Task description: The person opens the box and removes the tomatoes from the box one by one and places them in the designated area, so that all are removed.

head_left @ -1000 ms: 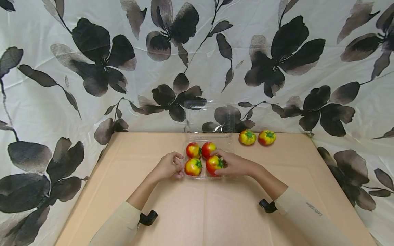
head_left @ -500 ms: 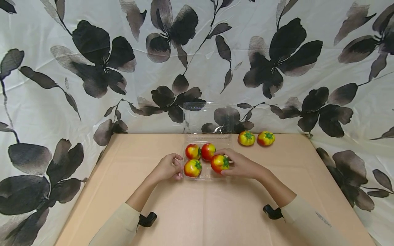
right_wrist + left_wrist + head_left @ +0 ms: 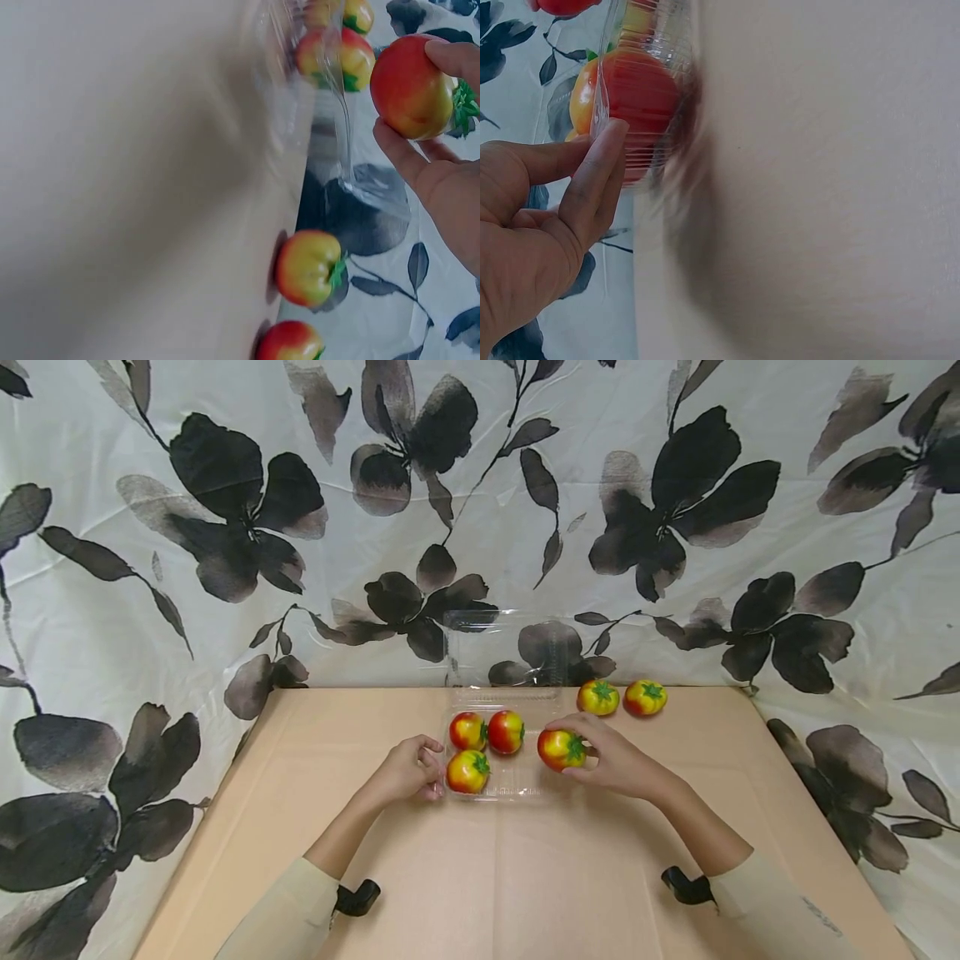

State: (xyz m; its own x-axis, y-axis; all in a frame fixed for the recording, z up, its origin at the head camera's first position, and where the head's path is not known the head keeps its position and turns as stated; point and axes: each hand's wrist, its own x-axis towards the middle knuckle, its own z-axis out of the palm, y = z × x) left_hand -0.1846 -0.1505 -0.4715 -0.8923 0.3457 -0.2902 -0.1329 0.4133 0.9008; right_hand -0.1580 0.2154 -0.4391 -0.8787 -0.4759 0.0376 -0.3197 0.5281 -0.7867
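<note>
Head view: gripping a round red-and-yellow fruit [image 3: 559, 750] with curled right hand [image 3: 613, 757], seemingly above the right edge of a clear plastic box [image 3: 519, 792]; pinching its left rim with left hand [image 3: 408, 770]; broad tan tabletop [image 3: 562, 885] nearside.

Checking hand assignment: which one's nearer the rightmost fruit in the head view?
Right. The right hand, holding another fruit, is in front of the rightmost fruit and slightly left of it. The left hand is farther, at the left edge of the clear container.

A white cloth [image 3: 517, 535] (printed with dark flowers [image 3: 693, 456]) hangs behind a tan tabletop [image 3: 495, 868].
</note>
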